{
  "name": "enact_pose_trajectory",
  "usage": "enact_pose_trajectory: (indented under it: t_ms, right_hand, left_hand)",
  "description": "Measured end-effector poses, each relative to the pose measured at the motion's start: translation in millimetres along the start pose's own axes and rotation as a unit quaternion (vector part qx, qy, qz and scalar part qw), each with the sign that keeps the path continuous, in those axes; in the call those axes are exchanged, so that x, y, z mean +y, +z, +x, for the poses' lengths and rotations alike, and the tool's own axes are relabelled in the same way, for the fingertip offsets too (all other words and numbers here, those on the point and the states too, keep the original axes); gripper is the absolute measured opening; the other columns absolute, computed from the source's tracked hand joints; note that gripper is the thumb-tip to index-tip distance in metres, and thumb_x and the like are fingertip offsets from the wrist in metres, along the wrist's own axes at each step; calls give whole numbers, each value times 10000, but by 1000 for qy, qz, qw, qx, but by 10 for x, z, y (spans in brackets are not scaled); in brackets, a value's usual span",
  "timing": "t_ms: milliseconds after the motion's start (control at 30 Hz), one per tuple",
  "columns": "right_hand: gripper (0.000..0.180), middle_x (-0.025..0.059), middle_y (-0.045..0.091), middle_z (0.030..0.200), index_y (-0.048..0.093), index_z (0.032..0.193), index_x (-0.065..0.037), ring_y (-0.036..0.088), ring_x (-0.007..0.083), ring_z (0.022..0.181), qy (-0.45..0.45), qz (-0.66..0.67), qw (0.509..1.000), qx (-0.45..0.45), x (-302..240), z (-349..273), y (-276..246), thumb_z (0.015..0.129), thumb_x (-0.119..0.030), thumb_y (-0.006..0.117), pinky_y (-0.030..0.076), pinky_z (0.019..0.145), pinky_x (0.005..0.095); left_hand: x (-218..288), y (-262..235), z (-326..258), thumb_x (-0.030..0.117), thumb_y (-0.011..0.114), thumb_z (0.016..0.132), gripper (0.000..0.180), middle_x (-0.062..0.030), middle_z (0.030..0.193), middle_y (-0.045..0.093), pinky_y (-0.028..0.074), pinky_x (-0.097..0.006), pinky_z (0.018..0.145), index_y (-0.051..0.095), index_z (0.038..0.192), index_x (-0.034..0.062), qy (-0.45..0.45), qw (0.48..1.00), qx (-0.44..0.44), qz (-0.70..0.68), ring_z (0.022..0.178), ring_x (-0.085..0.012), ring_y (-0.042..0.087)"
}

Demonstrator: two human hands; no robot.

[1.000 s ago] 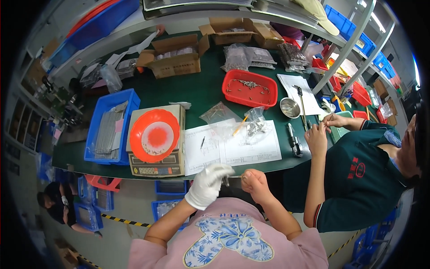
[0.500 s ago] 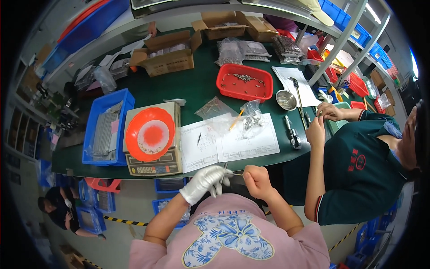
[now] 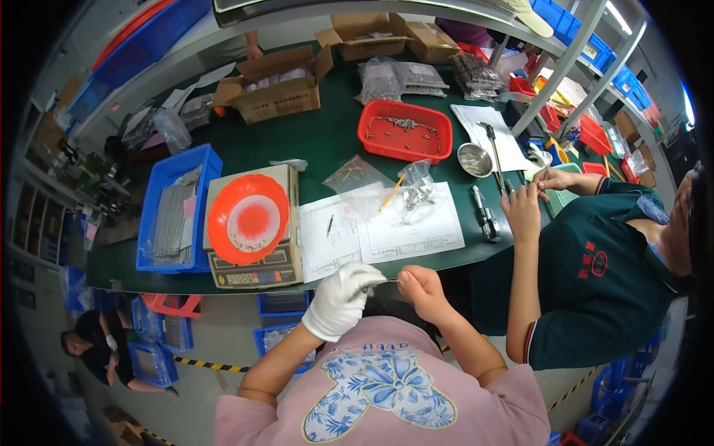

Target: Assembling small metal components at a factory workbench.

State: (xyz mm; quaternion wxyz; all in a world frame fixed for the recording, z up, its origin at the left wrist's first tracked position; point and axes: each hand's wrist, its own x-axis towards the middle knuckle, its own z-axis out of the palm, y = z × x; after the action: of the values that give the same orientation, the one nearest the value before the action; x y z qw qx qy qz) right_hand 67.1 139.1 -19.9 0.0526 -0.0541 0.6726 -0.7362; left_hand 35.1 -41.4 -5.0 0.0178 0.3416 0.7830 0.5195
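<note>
My left hand, in a white glove, is closed at the table's front edge, its fingertips pinching one end of a thin metal pin. My bare right hand pinches the pin's other end between thumb and finger. Most of the pin is hidden by the fingers. Just beyond my hands lie printed drawing sheets with a black pen, a yellow pencil and a clear bag of small metal parts. A red tray with small metal pins stands farther back.
On the left, a scale bears an orange bowl, beside a blue bin. A metal cup, a micrometer and a caliper lie right. A co-worker sits close at my right. Cardboard boxes stand behind.
My left hand has turned and risen slightly, its fingers now more curled together. My right hand has shifted slightly up. The co-worker's hands have moved a little.
</note>
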Motion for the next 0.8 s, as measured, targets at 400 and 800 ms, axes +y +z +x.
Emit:
enact_pose_trajectory:
  t_ms: [400, 800]
  right_hand:
    - [275, 30, 349, 508, 367, 573, -25, 305, 110, 435, 121, 195, 973, -9, 2, 6, -1, 838, -91, 399, 261, 417, 252]
    - [266, 23, 363, 513, 405, 593, -18, 342, 114, 438, -1, 5, 1000, -3, 52, -1, -13, 844, -107, 406, 288, 412, 281]
  left_hand:
    - [-1, -22, 11, 25, 542, 741, 201, -82, 880, 552, 443, -236, 613, 559, 940, 47, 9, 1000, 0, 16, 663, -158, 551]
    - [34, 10, 23, 26, 546, 762, 188, -76, 821, 564, 443, -219, 520, 570, 948, 42, -16, 998, 23, -62, 631, -140, 561]
